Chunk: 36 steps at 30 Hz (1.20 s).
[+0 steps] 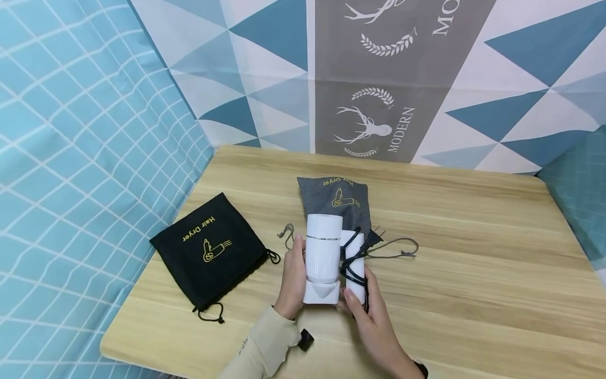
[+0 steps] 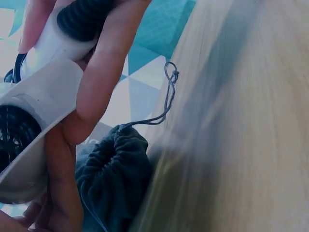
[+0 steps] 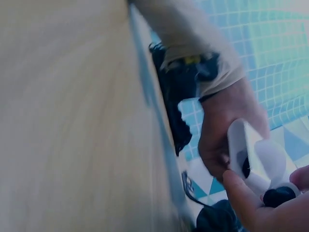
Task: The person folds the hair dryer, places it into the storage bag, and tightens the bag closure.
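A white hair dryer (image 1: 324, 258) is held in both hands above the table, its barrel and handle lying side by side. Black cord (image 1: 352, 271) is wound round the handle, and the plug (image 1: 374, 238) sticks out at the far right. My left hand (image 1: 292, 281) grips the barrel's left side, with part of its fingers hidden behind. Round the lower handle, my right hand (image 1: 374, 321) has its thumb in front. The dryer's open end (image 2: 21, 140) with a dark grille inside shows in the left wrist view. Just beyond the dryer lies a grey drawstring pouch (image 1: 331, 199), partly covered by it.
To the left, a black drawstring pouch (image 1: 210, 255) printed "Hair Dryer" lies flat on the wooden table (image 1: 473, 263). The grey pouch's cord (image 1: 402, 241) trails out to the right. Patterned cloth (image 1: 265, 58) hangs behind the table's far edge.
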{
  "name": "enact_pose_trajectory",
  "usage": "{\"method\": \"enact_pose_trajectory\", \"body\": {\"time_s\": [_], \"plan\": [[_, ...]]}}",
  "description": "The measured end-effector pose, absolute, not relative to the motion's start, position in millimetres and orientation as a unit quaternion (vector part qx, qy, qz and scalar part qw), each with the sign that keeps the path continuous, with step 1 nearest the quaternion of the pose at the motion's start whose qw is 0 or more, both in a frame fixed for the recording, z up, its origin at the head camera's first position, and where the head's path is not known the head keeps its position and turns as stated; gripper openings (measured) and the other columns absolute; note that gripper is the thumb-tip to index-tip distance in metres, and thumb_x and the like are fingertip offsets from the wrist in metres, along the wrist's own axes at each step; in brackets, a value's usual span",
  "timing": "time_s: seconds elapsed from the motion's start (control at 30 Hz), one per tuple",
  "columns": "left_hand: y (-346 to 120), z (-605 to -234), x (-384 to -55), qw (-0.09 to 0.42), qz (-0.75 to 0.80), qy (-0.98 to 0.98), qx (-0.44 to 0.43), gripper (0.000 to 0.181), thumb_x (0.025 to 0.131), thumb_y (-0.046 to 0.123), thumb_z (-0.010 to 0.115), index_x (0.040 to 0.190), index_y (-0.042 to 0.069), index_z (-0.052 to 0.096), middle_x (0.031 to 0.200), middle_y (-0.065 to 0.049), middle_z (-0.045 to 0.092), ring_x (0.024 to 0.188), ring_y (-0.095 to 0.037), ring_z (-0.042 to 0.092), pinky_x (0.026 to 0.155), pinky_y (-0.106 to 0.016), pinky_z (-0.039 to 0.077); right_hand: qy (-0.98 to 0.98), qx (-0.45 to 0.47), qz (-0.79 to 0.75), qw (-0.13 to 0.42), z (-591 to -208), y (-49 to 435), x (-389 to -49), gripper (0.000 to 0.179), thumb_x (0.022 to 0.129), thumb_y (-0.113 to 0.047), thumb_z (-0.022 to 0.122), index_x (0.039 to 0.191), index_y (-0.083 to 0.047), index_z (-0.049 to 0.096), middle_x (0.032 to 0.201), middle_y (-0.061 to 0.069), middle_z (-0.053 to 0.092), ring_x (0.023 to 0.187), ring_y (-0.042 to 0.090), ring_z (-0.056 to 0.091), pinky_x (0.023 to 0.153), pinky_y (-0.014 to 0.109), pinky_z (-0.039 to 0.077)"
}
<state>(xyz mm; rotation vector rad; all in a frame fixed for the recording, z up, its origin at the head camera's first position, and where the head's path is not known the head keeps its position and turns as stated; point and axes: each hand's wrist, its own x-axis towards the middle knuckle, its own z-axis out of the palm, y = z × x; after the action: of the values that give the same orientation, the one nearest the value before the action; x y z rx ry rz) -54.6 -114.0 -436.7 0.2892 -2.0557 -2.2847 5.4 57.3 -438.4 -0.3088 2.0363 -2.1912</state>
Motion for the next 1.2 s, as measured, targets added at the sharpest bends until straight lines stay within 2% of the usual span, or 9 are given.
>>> {"method": "enact_pose_trajectory", "body": {"time_s": [0.23,0.43,0.5,0.6,0.73,0.8,0.9,1.07,1.2], "plan": [[-117,-438,-57,0.021,-0.760,-0.634,0.141,0.066,0.107,0.054,0.024,0.105,0.001,0.063,0.082,-0.009,0.068,0.075,-0.020,0.065,0.071,-0.033,0.052,0.639,-0.094,-0.759,0.081,-437,55,6,0.054,0.105,-0.008,0.050,0.152,-0.013,0.026,0.134,0.024,0.040,0.111,0.023,0.057,0.087,0.041,0.055],[-119,-434,-58,0.105,-0.814,-0.541,0.180,0.058,0.108,0.047,0.033,0.091,-0.002,0.059,0.080,-0.009,0.065,0.065,-0.018,0.066,0.061,-0.030,0.054,0.617,-0.078,-0.777,0.098,-431,49,2,0.054,0.104,-0.009,0.051,0.152,-0.012,0.026,0.132,0.024,0.040,0.113,0.024,0.054,0.089,0.040,0.054],[-118,-431,-55,0.136,-0.825,-0.529,0.147,0.056,0.108,0.044,0.035,0.097,-0.005,0.059,0.091,-0.012,0.065,0.076,-0.020,0.068,0.070,-0.032,0.056,0.603,-0.072,-0.789,0.098,-427,47,-1,0.053,0.104,-0.009,0.050,0.151,-0.011,0.025,0.131,0.023,0.039,0.112,0.024,0.054,0.090,0.041,0.053],[-115,-428,-47,0.159,-0.798,-0.577,0.069,0.048,0.108,0.041,0.035,0.118,0.000,0.059,0.113,-0.013,0.065,0.102,-0.022,0.066,0.087,-0.032,0.053,0.587,-0.063,-0.802,0.094,-419,43,-5,0.051,0.105,-0.008,0.050,0.150,-0.012,0.027,0.130,0.023,0.040,0.110,0.025,0.054,0.090,0.043,0.054],[-115,-426,-36,0.263,-0.744,-0.614,0.002,0.041,0.108,0.025,0.032,0.136,0.003,0.052,0.130,-0.015,0.060,0.119,-0.028,0.060,0.093,-0.033,0.050,0.599,-0.072,-0.791,0.099,-410,28,-6,0.052,0.103,-0.007,0.051,0.150,-0.015,0.030,0.129,0.023,0.043,0.110,0.028,0.057,0.089,0.042,0.054],[-120,-423,-33,0.338,-0.732,-0.591,0.020,0.041,0.108,0.021,0.031,0.132,-0.002,0.056,0.126,-0.019,0.063,0.114,-0.032,0.063,0.089,-0.034,0.052,0.612,-0.089,-0.778,0.110,-408,16,-3,0.054,0.103,-0.008,0.052,0.151,-0.016,0.029,0.129,0.024,0.045,0.112,0.029,0.057,0.090,0.042,0.054],[-129,-417,-31,0.411,-0.732,-0.535,0.095,0.049,0.110,0.028,0.030,0.117,-0.004,0.066,0.113,-0.020,0.070,0.103,-0.032,0.068,0.083,-0.035,0.055,0.623,-0.121,-0.762,0.130,-407,-3,2,0.058,0.104,-0.011,0.051,0.154,-0.019,0.023,0.134,0.023,0.044,0.116,0.030,0.056,0.092,0.041,0.053],[-147,-409,-28,0.402,-0.773,-0.464,0.158,0.058,0.109,0.040,0.031,0.114,-0.005,0.066,0.110,-0.021,0.071,0.100,-0.032,0.067,0.083,-0.038,0.054,0.629,-0.158,-0.749,0.135,-403,-24,-3,0.056,0.105,-0.011,0.051,0.153,-0.021,0.024,0.136,0.020,0.043,0.115,0.029,0.054,0.089,0.040,0.055],[-161,-412,-28,0.371,-0.761,-0.507,0.162,0.049,0.110,0.033,0.034,0.113,-0.006,0.064,0.107,-0.019,0.068,0.099,-0.027,0.064,0.084,-0.035,0.052,0.632,-0.169,-0.745,0.130,-399,-30,-13,0.055,0.104,-0.009,0.052,0.152,-0.018,0.027,0.131,0.024,0.045,0.112,0.029,0.056,0.088,0.041,0.055]]}}
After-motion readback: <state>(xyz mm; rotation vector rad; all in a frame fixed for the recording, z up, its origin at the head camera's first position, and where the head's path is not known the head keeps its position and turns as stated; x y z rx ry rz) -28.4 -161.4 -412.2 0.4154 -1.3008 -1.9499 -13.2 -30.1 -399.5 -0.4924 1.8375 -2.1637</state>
